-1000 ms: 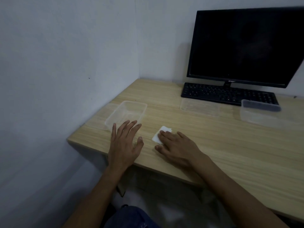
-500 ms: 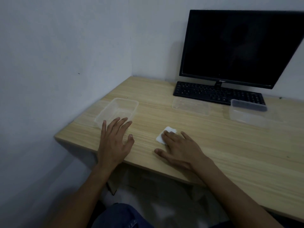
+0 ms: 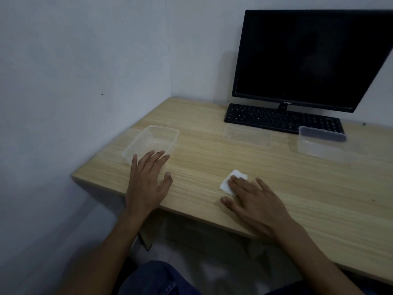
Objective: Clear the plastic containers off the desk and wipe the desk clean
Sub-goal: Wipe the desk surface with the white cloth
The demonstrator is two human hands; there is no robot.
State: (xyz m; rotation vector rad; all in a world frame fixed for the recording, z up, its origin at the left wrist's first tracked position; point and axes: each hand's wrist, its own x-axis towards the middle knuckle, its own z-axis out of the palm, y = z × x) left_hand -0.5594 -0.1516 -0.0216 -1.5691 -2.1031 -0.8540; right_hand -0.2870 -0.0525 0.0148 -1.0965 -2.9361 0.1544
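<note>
A clear plastic container stands open side up near the left end of the wooden desk. My left hand lies flat with spread fingers, its fingertips at the container's near rim. My right hand presses a small folded white tissue onto the desk with straight fingers. A flat clear lid or shallow container lies in front of the keyboard. A third clear container stands at the right, by the keyboard's end.
A black keyboard and a dark monitor stand at the back of the desk. Grey walls close the left side and the back. The desk's front edge runs just under my wrists.
My right hand with the tissue has slid to the right along the desk. My left hand has stayed by the near rim of the left container. The camera view has shifted a little.
</note>
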